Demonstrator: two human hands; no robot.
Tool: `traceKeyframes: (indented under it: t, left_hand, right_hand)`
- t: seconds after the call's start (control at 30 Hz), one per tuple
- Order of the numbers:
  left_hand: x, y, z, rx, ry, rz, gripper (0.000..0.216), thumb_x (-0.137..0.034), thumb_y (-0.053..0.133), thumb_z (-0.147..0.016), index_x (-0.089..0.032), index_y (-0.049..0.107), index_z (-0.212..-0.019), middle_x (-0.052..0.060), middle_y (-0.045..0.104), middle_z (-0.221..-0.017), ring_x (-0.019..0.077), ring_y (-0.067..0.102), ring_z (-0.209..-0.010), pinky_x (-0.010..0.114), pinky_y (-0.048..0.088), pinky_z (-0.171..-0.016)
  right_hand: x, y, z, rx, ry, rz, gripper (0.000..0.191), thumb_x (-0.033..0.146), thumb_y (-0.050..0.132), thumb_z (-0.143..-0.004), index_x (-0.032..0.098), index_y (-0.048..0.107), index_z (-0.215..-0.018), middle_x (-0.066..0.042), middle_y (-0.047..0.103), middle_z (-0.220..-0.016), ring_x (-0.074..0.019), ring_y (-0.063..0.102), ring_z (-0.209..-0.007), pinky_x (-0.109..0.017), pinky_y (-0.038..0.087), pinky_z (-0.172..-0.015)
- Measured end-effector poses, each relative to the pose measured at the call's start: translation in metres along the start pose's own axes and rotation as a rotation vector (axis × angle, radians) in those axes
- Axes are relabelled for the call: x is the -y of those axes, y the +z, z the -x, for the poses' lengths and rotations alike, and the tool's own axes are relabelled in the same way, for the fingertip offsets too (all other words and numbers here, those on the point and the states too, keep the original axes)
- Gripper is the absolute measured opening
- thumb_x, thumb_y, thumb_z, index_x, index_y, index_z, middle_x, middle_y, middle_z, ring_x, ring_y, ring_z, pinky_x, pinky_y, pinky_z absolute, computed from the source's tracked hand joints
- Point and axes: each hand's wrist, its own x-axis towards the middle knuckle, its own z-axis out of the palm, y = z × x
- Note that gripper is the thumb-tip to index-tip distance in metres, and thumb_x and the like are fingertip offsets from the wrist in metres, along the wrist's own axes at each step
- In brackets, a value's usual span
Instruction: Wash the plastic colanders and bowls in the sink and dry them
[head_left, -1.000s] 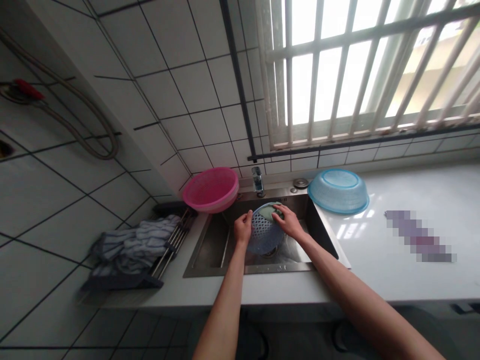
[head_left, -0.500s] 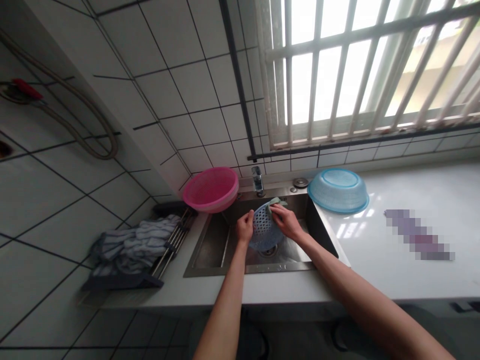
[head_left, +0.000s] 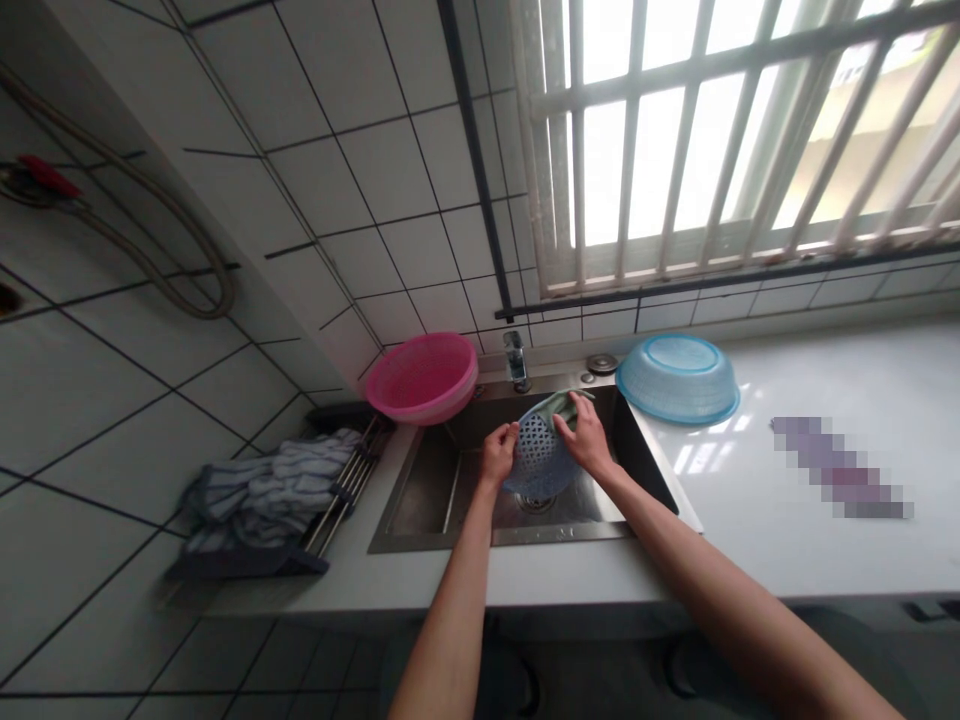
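Note:
Over the steel sink (head_left: 427, 490) I hold a small blue perforated basket (head_left: 541, 458), tipped on its side with its underside toward me. My left hand (head_left: 498, 453) grips its left rim, fingers curled. My right hand (head_left: 584, 436) presses a pale green cloth (head_left: 564, 402) against the basket's upper right rim, fingers closed on the cloth. The faucet (head_left: 515, 362) stands just behind the basket.
A pink basket (head_left: 422, 377) rests on the sink's back left corner. A larger blue basket (head_left: 677, 378) lies upside down on the white counter (head_left: 825, 560) at right. A striped towel (head_left: 262, 490) lies on a rack at left. The barred window is behind.
My right hand with the cloth has moved up and right along the basket's rim. The basket has turned and risen slightly toward the faucet; my left hand shifted with it.

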Motion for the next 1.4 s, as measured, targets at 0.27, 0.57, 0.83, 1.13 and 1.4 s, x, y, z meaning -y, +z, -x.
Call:
traceKeyframes:
  t: [0.27,0.57,0.83,1.13,1.4]
  left_hand:
    - [-0.009,-0.005,0.007,-0.123,0.038,-0.397,0.046,-0.022,0.04,-0.101,-0.024,0.067,-0.138,0.011,0.072,-0.137,0.026,0.068,-0.119,0.034,0.047,-0.101]
    - [-0.019,-0.011,0.004,-0.209,-0.279,-0.349,0.044,-0.065,0.059,-0.093,-0.026,0.078,-0.087,0.009,0.08,-0.091,0.0274,0.071,-0.087,0.031,0.041,-0.073]
    - [0.001,-0.008,0.0,-0.226,-0.184,-0.16,0.056,-0.075,0.063,-0.082,-0.022,0.068,-0.068,0.002,0.065,-0.067,0.0186,0.058,-0.069,0.027,0.036,-0.066]
    - [0.018,-0.001,-0.008,-0.114,-0.148,0.21,0.068,-0.085,0.067,-0.073,-0.017,0.07,-0.071,0.0,0.062,-0.068,0.0152,0.053,-0.068,0.026,0.04,-0.067]
    - [0.024,0.0,-0.004,-0.085,-0.299,0.376,0.07,-0.084,0.072,-0.071,-0.015,0.075,-0.085,0.003,0.069,-0.078,0.0171,0.06,-0.072,0.027,0.045,-0.069]
  right_hand:
    - [-0.013,0.019,0.01,0.206,-0.039,-0.001,0.053,0.042,0.067,-0.093,0.015,0.064,-0.138,-0.019,0.064,-0.139,-0.0308,0.062,-0.128,-0.049,0.048,-0.115]
    - [0.003,0.02,0.014,0.3,-0.113,-0.044,0.052,0.037,0.067,-0.094,0.018,0.064,-0.143,-0.017,0.061,-0.15,-0.0305,0.058,-0.139,-0.049,0.044,-0.12]
    - [-0.002,0.015,0.011,0.265,-0.009,-0.017,0.058,0.037,0.067,-0.094,0.019,0.061,-0.148,-0.016,0.06,-0.152,-0.0321,0.056,-0.143,-0.051,0.042,-0.123]
    - [0.042,0.008,0.019,0.481,-0.578,0.014,0.039,0.014,0.065,-0.092,0.031,0.077,-0.125,-0.005,0.071,-0.139,-0.0281,0.049,-0.149,-0.057,0.03,-0.129]
    - [0.02,-0.004,0.004,0.211,-0.234,-0.009,0.038,0.032,0.068,-0.096,0.025,0.073,-0.133,-0.01,0.065,-0.146,-0.0291,0.058,-0.139,-0.05,0.045,-0.12]
